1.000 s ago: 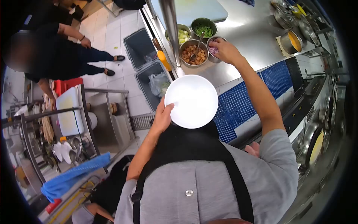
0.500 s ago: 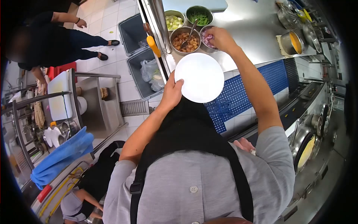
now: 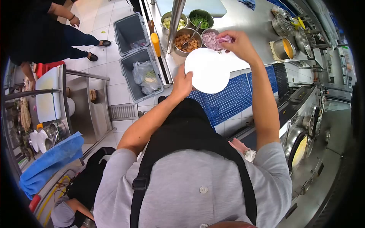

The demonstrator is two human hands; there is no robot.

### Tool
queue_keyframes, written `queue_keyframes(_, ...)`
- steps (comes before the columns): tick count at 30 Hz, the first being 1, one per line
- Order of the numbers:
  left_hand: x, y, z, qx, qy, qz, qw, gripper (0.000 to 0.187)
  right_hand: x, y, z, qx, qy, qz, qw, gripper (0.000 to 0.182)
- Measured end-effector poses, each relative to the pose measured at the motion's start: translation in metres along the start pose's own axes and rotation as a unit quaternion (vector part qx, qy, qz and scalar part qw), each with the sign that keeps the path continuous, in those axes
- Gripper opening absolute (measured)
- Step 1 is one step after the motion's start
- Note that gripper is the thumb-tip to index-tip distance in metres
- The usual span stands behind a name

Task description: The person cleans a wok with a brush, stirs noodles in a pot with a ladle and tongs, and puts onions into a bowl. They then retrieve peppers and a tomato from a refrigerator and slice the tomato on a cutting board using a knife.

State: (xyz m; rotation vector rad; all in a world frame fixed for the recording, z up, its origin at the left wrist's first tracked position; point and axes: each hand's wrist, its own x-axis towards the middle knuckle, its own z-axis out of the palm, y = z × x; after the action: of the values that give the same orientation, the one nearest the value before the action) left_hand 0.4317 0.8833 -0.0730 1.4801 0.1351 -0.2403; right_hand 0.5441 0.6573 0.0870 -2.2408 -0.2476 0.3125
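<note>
My left hand (image 3: 182, 84) grips the rim of a white plate (image 3: 207, 74), thumb on top, held in front of the counter's near edge. Above the bowl of chopped red onion (image 3: 210, 41), my right hand (image 3: 237, 45) pinches some onion pieces (image 3: 226, 39) between its fingertips. Beside that bowl stands a metal bowl of browned diced pieces (image 3: 186, 39) with a spoon (image 3: 194, 34) in it. Behind them are a bowl of shredded greens (image 3: 201, 19) and one of pale green chunks (image 3: 172, 22).
Two grey bins (image 3: 140, 74) stand left of the counter (image 3: 247, 26). A pot with yellow contents (image 3: 284, 48) and several pans sit to the right. A person (image 3: 42, 38) stands at the far left; another (image 3: 76, 197) is at lower left. A blue mat (image 3: 232, 97) covers the floor.
My right hand has lifted out of the onion bowl with onion pieces in its fingers. The plate appears slightly closer to the bowls. The whole view has shifted with my head.
</note>
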Motion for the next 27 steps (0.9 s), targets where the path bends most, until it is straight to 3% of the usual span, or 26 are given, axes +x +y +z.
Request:
queue_keyframes(3, -0.008, 0.004, 0.002, -0.012, -0.007, -0.017, 1.0, 0.048, -0.033, -0.027, 0.016, -0.05, -0.042, -0.015, 0.998, 0.028)
queue_keyframes(9, -0.011, 0.012, 0.004, 0.018, -0.005, 0.026, 0.999, 0.047, -0.061, -0.053, 0.024, -0.142, 0.023, 0.028, 0.989, 0.026)
queue_keyframes(13, -0.016, 0.025, 0.009, 0.054, 0.007, 0.112, 0.992, 0.047, -0.067, -0.051, 0.022, -0.144, 0.027, -0.004, 0.989, 0.024)
queue_keyframes(19, -0.015, 0.041, 0.035, 0.07, -0.019, 0.117, 0.99, 0.047, -0.071, 0.008, 0.027, -0.203, 0.019, -0.04, 0.978, 0.031)
queue_keyframes(20, -0.011, 0.041, 0.042, 0.071, -0.025, 0.123, 0.99, 0.047, -0.072, 0.011, 0.02, -0.218, -0.075, -0.077, 0.97, 0.038)
queue_keyframes(23, -0.001, 0.039, 0.071, 0.064, -0.031, 0.12, 0.99, 0.047, -0.083, 0.016, -0.001, -0.203, 0.023, -0.003, 0.979, 0.042)
queue_keyframes(24, 0.004, 0.032, 0.083, 0.041, -0.039, 0.109, 0.992, 0.047, -0.084, 0.028, -0.005, -0.198, 0.076, -0.016, 0.977, 0.034)
queue_keyframes(27, 0.028, 0.017, 0.126, 0.059, -0.02, 0.087, 0.994, 0.046, -0.082, 0.079, -0.02, -0.211, -0.018, -0.054, 0.976, 0.025)
